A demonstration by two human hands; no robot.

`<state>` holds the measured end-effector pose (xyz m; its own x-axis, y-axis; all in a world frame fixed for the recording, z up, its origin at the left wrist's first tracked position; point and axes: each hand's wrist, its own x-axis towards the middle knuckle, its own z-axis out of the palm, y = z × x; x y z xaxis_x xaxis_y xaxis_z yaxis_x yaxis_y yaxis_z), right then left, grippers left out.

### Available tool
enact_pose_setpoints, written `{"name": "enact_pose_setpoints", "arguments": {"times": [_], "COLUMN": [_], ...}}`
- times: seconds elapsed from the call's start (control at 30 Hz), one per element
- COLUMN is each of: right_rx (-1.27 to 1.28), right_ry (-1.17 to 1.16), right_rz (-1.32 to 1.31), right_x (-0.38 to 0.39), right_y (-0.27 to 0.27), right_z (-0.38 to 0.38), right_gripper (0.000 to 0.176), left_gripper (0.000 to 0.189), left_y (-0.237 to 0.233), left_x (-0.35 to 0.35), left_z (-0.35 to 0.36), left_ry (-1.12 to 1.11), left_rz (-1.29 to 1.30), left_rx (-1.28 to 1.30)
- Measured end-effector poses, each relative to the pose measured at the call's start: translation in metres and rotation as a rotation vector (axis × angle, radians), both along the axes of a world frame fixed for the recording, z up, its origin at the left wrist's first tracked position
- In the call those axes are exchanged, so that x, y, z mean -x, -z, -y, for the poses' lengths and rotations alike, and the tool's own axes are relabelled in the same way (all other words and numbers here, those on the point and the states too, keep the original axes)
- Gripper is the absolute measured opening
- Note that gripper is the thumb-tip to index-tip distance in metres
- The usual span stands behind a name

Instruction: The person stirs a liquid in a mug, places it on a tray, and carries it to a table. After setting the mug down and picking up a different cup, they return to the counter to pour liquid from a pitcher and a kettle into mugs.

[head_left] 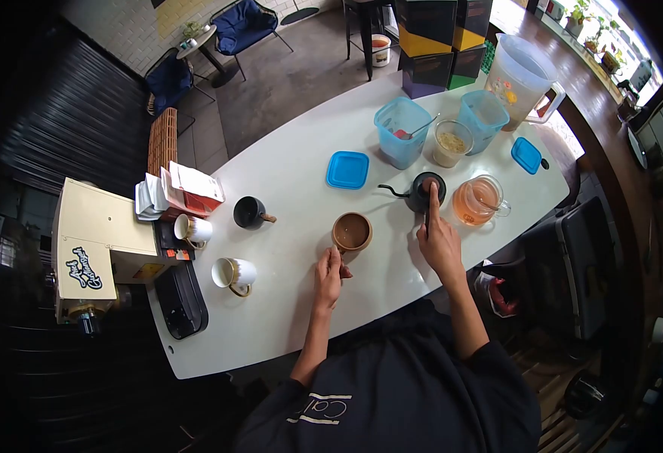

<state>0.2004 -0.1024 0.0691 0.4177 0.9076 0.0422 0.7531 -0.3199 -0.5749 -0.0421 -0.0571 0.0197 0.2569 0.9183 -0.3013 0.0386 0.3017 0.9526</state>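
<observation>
White brick wall (112,26) and blue armchairs (242,23) sit upper left, grey floor (294,75) top centre, a sunlit wooden counter (581,83) upper right.

Dark navy sweatshirt (411,385), white lettering (324,408) on chest. Sleeves bunched at elbows. Forearms, left hand (328,276), right hand (439,243) bare.

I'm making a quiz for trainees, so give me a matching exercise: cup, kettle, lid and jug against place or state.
Things: 1 brown cup; 2 kettle; 3 big lid; 4 jug.
States: A holds orange liquid; B finger of right hand on top; C flat on table; D left hand on handle.
Pairs: 1-D, 2-B, 3-C, 4-A.
</observation>
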Motion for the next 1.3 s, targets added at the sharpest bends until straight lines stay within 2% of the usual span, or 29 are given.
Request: {"name": "enact_pose_setpoints", "arguments": {"times": [0.23, 0.43, 0.63, 0.8, 0.9, 1.03, 1.2, 1.3], "right_rx": [-0.039, 0.006, -0.221, -0.26, -0.27, -0.153, -0.167, -0.128], "right_ry": [0.003, -0.029, -0.01, 0.009, 0.011, 0.03, 0.003, -0.002], "right_rz": [0.058, 0.021, 0.071, 0.075, 0.085, 0.034, -0.018, -0.04], "right_x": [-0.013, -0.021, -0.023, -0.022, -0.022, -0.02, -0.023, -0.023], "right_y": [0.005, -0.002, 0.015, 0.019, 0.019, 0.012, 0.009, 0.002], "right_z": [0.004, 0.008, 0.004, 0.002, 0.001, 0.002, 0.003, 0.002], "right_gripper": [0.092, 0.087, 0.078, 0.075, 0.075, 0.078, 0.078, 0.077], "left_gripper": [0.035, 0.035, 0.035, 0.038, 0.044, 0.04, 0.031, 0.029], "left_y": [0.004, 0.001, -0.003, -0.006, -0.005, -0.01, -0.018, -0.017], "left_x": [-0.005, -0.01, -0.008, -0.006, -0.008, -0.014, -0.017, -0.018], "left_z": [0.001, -0.002, -0.012, -0.023, -0.026, -0.026, -0.029, -0.033], "left_ry": [0.009, 0.039, 0.08, 0.221, 0.199, 0.132, 0.073, 0.049], "left_rz": [-0.036, -0.012, -0.063, -0.336, -0.412, -0.377, -0.533, -0.426], "left_rx": [0.032, 0.038, 0.052, -0.151, -0.226, -0.258, -0.542, -0.507]}}
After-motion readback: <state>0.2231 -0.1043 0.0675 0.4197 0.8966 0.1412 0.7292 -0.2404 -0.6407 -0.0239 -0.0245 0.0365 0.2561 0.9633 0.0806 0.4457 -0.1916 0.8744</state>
